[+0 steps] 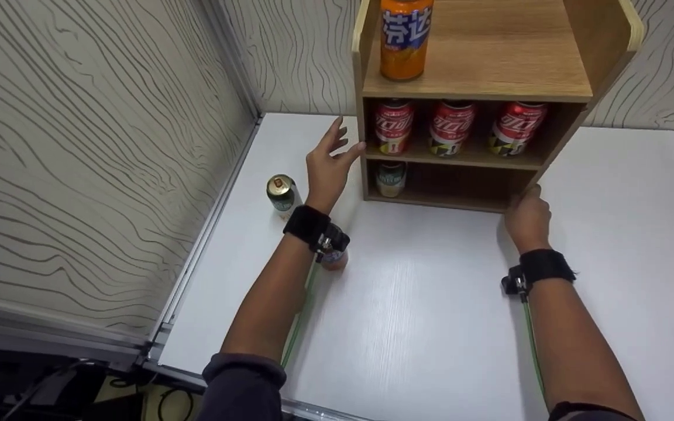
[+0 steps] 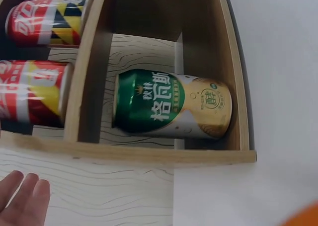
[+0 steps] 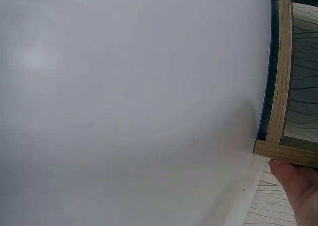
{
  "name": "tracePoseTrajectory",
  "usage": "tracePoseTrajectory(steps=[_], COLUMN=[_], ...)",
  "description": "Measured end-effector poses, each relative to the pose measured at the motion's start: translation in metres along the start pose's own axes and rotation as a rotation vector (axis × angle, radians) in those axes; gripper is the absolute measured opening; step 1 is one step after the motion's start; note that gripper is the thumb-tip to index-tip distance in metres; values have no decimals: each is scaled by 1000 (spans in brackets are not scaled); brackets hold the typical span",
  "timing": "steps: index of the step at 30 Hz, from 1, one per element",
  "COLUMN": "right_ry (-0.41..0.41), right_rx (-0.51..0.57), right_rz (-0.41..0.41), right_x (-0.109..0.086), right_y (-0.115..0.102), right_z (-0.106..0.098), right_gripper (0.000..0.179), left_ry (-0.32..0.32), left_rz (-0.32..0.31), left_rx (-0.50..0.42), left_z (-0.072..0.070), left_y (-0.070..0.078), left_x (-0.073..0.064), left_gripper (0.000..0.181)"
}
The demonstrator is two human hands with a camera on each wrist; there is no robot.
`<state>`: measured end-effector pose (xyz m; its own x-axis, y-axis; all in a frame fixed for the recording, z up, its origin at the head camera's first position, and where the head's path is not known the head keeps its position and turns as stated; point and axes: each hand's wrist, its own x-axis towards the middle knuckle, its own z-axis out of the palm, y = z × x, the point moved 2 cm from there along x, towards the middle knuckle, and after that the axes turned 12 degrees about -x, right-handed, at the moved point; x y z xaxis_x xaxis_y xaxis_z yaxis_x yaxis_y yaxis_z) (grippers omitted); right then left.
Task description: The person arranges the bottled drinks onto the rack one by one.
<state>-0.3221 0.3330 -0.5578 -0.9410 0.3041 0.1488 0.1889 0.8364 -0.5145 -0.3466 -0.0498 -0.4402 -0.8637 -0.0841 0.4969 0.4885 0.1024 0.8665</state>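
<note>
Your left hand (image 1: 330,169) is spread beside the left wall of the shelf (image 1: 506,52), fingers extended and thumb well apart from them. The thumb tip meets the wall's front edge in the head view; whether it bears on the wood, I cannot tell. This hand holds nothing.

Your right hand (image 1: 527,219) is at the shelf's lower right corner, bent, with a fingertip against the outer face of the right wall. The remaining fingers are partly hidden; whether they grip or only press, I cannot tell.

The shelf stands upright on the table (image 1: 407,327), between your hands. An orange can (image 1: 404,44) stands on its top board at the left, three red cans (image 1: 452,128) stand in the middle compartment, and a green can (image 2: 171,104) occupies the left end of the bottom one. A second green can (image 1: 283,194) stands on the table, left of your left wrist.
</note>
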Motion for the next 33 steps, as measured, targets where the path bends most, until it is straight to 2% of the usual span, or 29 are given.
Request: tracePoseTrajectory(steps=[6, 12, 21, 28, 33], right_ry=[-12, -19, -40, -42, -26], right_rx=[-2, -1, -7, 0, -3], right_rz=[2, -12, -34, -24, -39], right_x=[1, 2, 1, 0, 2], right_y=[-1, 0, 5, 6, 5], right_z=[1, 4, 1, 2, 3], right_gripper=[37, 39, 42, 42, 40], left_ry=[22, 22, 23, 42, 59], left_rz=[43, 94, 165, 190, 263], left_rx=[30, 33, 9, 38, 99], left_z=[-17, -33, -46, -59, -76], left_y=[12, 33, 59, 70, 76], left_x=[-11, -30, -67, -96, -119], left_gripper=[63, 62, 57, 54, 52])
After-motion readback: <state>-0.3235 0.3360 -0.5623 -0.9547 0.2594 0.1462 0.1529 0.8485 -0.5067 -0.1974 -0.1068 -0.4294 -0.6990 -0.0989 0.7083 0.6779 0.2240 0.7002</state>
